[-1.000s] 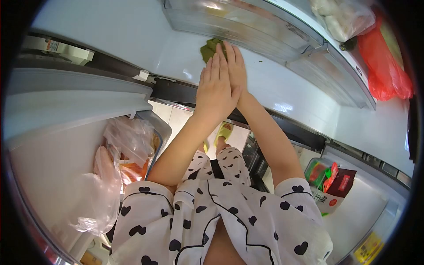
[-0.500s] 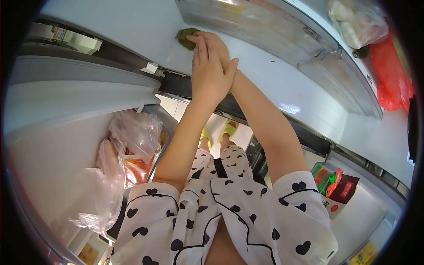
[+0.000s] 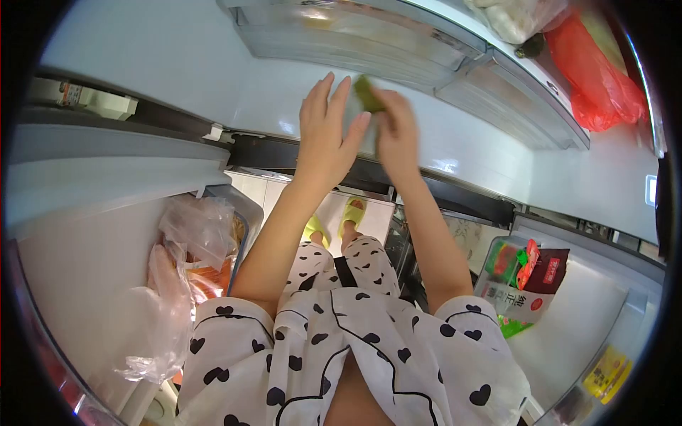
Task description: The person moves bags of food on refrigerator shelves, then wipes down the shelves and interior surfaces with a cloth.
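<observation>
Green cloth (image 3: 369, 94) gripped in right hand (image 3: 399, 131), both blurred; contact with white fridge floor (image 3: 483, 145) can't be told. Left hand (image 3: 327, 135) held just beside, fingers spread. Clear bag (image 3: 517, 18) cut off at top edge.

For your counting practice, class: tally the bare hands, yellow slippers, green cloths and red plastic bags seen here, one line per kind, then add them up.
Bare hands: 2 (left hand, right hand)
Yellow slippers: 2 (left slipper, right slipper)
Green cloth: 1
Red plastic bag: 1
Total: 6
</observation>
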Demonstrator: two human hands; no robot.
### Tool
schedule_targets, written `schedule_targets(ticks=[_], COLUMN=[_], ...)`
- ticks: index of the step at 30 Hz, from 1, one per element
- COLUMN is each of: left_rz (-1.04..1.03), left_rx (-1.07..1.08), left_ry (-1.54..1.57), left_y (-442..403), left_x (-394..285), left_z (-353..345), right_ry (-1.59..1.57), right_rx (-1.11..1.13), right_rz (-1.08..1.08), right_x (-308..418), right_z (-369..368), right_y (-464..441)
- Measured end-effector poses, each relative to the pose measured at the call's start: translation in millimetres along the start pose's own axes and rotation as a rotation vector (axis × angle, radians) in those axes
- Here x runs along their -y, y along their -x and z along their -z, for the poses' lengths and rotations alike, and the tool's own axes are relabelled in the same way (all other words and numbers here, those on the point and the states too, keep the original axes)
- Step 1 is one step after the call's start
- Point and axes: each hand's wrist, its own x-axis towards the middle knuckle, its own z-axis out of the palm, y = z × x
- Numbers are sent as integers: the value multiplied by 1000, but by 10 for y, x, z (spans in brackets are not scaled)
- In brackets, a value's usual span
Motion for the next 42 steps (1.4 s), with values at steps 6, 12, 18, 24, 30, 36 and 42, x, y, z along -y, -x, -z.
schedule_targets(ticks=[6, 12, 18, 24, 30, 36, 42], left_rz=[16, -115, -215, -56, 29, -86, -158], left_rx=[32, 178, 256, 189, 20, 169, 135], left_ry=[46, 194, 67, 120, 104, 254, 218], left_y=[-32, -169, -296, -218, -219, -246, -198], left_x=[-3, 48, 54, -4, -8, -21, -118], left_z=[-224, -694, -800, -838, -853, -847, -879], right_ry=[285, 713, 711, 617, 374, 261, 559], right_rx=[-408, -412, -350, -280, -146, -64, -387], right_rz=[-389, -308, -246, -118, 56, 83, -219], right_x=[-493, -508, -447, -419, -315, -364, -563], right_z=[443, 62, -8, 67, 20, 340, 561], right_y=[132, 39, 31, 76, -29, 43, 231])
